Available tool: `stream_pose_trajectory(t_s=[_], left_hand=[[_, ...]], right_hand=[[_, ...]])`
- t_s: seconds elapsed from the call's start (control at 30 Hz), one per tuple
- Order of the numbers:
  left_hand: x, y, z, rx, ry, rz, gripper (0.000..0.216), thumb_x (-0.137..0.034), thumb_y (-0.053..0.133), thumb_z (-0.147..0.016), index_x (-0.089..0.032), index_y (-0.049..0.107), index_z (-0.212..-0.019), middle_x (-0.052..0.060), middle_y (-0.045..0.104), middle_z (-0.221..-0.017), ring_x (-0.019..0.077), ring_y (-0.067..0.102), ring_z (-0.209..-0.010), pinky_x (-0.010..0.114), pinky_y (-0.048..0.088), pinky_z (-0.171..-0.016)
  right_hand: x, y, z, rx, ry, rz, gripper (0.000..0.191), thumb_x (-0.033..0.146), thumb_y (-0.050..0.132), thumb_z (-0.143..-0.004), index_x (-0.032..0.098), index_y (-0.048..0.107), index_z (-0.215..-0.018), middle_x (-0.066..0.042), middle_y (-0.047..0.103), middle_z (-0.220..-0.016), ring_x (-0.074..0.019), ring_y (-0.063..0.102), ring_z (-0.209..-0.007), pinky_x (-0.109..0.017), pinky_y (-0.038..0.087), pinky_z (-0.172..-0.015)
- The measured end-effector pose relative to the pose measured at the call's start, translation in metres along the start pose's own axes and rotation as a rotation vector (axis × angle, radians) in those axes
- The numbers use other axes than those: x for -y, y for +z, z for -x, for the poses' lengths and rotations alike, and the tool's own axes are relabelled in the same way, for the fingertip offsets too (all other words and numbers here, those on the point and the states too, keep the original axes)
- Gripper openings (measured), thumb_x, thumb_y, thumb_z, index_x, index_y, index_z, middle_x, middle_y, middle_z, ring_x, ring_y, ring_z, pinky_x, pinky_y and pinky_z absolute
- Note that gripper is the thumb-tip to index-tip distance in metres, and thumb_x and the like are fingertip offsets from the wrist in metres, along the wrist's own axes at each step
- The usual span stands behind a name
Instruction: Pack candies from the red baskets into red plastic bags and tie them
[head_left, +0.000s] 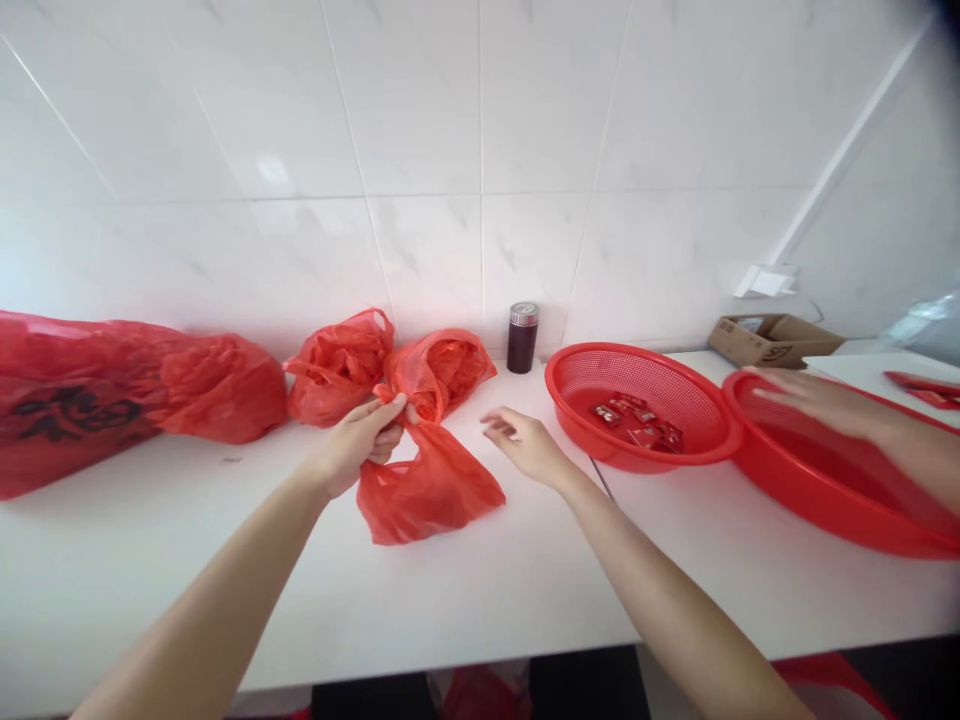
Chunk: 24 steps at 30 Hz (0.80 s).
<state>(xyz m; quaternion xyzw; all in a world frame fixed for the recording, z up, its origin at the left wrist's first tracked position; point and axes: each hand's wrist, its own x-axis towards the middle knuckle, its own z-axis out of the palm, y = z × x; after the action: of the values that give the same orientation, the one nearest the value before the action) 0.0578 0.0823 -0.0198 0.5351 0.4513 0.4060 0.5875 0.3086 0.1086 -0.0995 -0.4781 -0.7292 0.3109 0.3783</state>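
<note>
My left hand (361, 444) is closed around the gathered top of a red plastic bag (431, 492), whose body hangs low over the white table (315, 610). To the right of that bag, my right hand (523, 440) holds nothing; its fingers are loosely bent and apart. Just behind the held bag lies a bunched red bag (450, 365). Another crumpled red bag (341, 362) sits beside it to the left. Whether the held bag contains anything, I cannot tell.
A red mesh basket (637, 360) with small red packets (641, 425) stands to the right. Another person's hand (817, 395) reaches over a red basin (832, 490). A dark tumbler (522, 340), a cardboard box (772, 345) and large red bags (75, 400) line the wall.
</note>
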Motion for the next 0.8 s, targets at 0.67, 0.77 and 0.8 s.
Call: stream_pose_trajectory(t_s=[0.67,0.77,0.8], left_hand=[[-0.005,0.019,-0.003,0.041,0.337,-0.723,0.014,-0.012,0.055,-0.073,-0.02,0.066,-0.076,-0.004,0.058,-0.061,0.011,0.049,-0.054,0.024,0.037,-0.053],[0.006,0.028,-0.005,-0.153,0.496,-0.892,0.024,-0.002,0.046,-0.065,-0.021,0.06,-0.072,-0.003,0.058,-0.066,0.0117,0.049,-0.056,0.024,0.035,-0.053],[0.01,0.031,-0.005,-0.204,0.526,-0.889,0.026,-0.002,0.044,-0.066,-0.021,0.058,-0.075,-0.002,0.06,-0.071,0.0123,0.05,-0.06,0.024,0.037,-0.056]], right_hand=[[0.068,0.012,-0.013,0.02,-0.242,-0.405,0.029,0.039,0.039,-0.097,0.025,0.055,-0.117,-0.005,0.06,-0.118,-0.0162,0.055,-0.113,-0.036,0.04,-0.099],[0.049,0.026,-0.022,0.097,-0.15,-0.414,0.033,0.041,0.044,-0.095,0.025,0.054,-0.121,-0.003,0.062,-0.112,-0.0164,0.057,-0.102,-0.035,0.041,-0.095],[0.046,0.03,-0.022,0.137,-0.145,-0.445,0.034,0.042,0.046,-0.094,0.026,0.054,-0.122,-0.002,0.062,-0.107,-0.0159,0.058,-0.096,-0.034,0.042,-0.092]])
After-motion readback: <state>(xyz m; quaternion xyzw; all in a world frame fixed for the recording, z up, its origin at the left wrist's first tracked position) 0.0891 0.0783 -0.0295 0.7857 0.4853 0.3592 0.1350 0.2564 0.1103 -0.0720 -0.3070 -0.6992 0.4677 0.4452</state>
